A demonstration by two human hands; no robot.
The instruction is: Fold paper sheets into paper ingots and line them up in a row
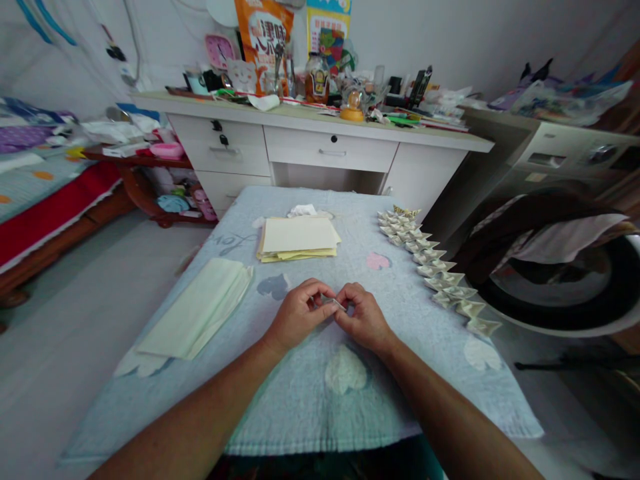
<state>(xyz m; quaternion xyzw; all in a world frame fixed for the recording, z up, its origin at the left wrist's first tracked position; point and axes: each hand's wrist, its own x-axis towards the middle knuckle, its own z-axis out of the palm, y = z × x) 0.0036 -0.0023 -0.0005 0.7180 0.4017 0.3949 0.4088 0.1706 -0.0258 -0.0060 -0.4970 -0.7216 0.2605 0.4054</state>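
Observation:
My left hand [306, 308] and my right hand [364, 312] meet over the middle of the cloth-covered table. Fingers of both pinch a small piece of folded paper [336, 304], mostly hidden behind them. Beyond my hands lies a stack of cream and yellow paper [300, 235]. On the left rests a pile of long pale green paper sheets [200, 307]. Along the right side runs a row of several folded paper pieces [435, 269] with pointed corners, nested one against another.
The table wears a light blue cloth [280, 400] with heart patterns. A crumpled white tissue [303, 210] sits behind the paper stack. Further back stands a white desk [330, 143] crowded with jars and bags. A front-loading washing machine [555, 157] stands at right, a bed [60, 193] at left.

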